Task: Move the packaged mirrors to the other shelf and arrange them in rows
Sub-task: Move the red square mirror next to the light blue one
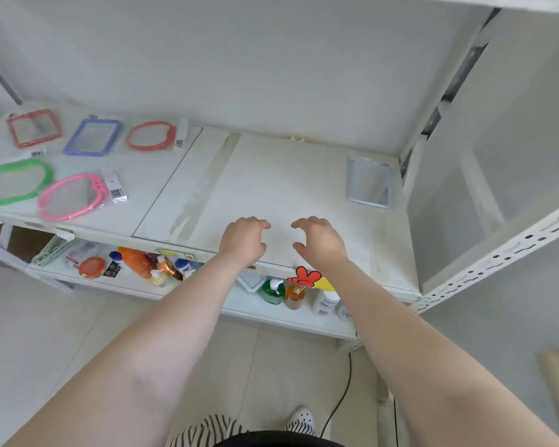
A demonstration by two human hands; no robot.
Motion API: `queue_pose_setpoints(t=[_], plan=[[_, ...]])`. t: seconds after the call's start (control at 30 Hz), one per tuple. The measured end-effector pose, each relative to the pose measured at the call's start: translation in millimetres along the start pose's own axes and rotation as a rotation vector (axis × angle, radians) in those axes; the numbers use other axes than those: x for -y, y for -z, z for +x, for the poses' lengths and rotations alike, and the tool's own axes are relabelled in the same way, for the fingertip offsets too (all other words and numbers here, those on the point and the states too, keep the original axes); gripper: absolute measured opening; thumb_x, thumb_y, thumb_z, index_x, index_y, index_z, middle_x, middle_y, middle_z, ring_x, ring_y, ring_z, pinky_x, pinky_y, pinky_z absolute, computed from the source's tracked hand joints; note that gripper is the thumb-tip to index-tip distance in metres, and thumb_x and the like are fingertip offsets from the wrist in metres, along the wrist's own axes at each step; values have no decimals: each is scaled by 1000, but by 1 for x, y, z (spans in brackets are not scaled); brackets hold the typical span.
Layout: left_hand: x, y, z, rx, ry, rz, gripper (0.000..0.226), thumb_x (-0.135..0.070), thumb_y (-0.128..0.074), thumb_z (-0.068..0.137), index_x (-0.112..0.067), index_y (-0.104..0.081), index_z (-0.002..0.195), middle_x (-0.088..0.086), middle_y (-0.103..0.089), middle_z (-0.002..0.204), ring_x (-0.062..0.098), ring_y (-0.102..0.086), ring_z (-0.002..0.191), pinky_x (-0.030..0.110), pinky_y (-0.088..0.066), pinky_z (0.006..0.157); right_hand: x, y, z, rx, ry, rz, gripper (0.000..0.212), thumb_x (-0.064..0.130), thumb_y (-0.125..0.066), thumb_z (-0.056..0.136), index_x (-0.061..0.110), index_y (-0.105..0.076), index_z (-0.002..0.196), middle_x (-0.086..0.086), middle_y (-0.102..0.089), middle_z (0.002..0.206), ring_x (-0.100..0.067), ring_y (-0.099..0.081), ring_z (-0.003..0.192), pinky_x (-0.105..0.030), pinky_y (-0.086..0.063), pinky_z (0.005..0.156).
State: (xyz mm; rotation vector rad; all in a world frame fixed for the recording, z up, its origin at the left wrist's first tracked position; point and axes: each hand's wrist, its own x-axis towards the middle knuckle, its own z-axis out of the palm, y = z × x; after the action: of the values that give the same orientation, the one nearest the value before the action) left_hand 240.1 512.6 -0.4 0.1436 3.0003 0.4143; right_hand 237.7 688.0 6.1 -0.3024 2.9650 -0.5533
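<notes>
Left hand (244,241) and right hand (320,241) hover side by side over the bare front of the shelf (304,175), fingers loosely curled and holding nothing, a gap between them. Nothing is being carried, so the job now looks like fetching the next mirror. The packaged ones lie well off to the left on the neighbouring shelf section: a pink mirror (73,197) nearest, a green mirror (17,181) beside it, and behind them a red square mirror (34,128), a blue mirror (92,137) and an orange-red mirror (150,135). A grey mirror (370,183) sits alone near the back right corner. Best to grip the pink one by its frame through the slippery wrap, lay it flat and line it up square with the grey one. The shelf is white, with tape strips (204,185); bottles (273,290) crowd the lower shelf, pale tiled floor (46,317) beneath.
</notes>
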Motion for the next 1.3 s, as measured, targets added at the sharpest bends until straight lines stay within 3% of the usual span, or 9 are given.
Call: queue_pose_setpoints(t=[0.37,0.5,0.7,0.83,1.03,1.3], plan=[[158,26,-95,-43,35,-23,46,-18,-59,83,-22,-58,129,7,-63,125,31,-57,116,36,-46,93,156,-82,-24,46,25,-29,46,21,-58,90,19,-50,135,-4,-57,129,-24,-46,125,-35,-47,90],[220,34,-128,-64,24,-12,34,-20,-61,80,-20,-65,114,9,-67,115,32,-60,108,36,-49,85,219,-116,-33,65,49,-38,43,20,-56,89,18,-54,132,-6,-58,126,-26,-47,123,-36,-47,91],[297,40,-155,-79,67,-39,32,-24,-62,82,-22,-66,113,8,-67,109,32,-61,104,36,-46,80,290,-150,-33,113,51,-19,41,20,-58,85,19,-58,126,-7,-58,122,-28,-49,121,-38,-50,89],[331,54,-150,-81,94,-48,22,-20,-60,81,-18,-66,103,9,-67,104,33,-62,99,36,-51,76,322,-157,-11,109,74,-46,45,21,-61,87,20,-54,131,-6,-57,127,-26,-48,124,-38,-49,89],[383,82,-111,-106,154,-54,46,-17,-58,85,-19,-57,131,10,-62,127,33,-56,118,38,-46,93,364,-168,55,91,134,-51,46,19,-59,88,20,-51,134,-5,-56,128,-24,-47,124,-38,-50,91],[451,111,-54,-120,225,-31,44,-17,-59,83,-17,-59,127,12,-63,125,35,-59,114,39,-48,92,420,-186,144,111,174,-43,46,23,-59,89,22,-53,134,-4,-58,128,-23,-50,123,-38,-50,91]])
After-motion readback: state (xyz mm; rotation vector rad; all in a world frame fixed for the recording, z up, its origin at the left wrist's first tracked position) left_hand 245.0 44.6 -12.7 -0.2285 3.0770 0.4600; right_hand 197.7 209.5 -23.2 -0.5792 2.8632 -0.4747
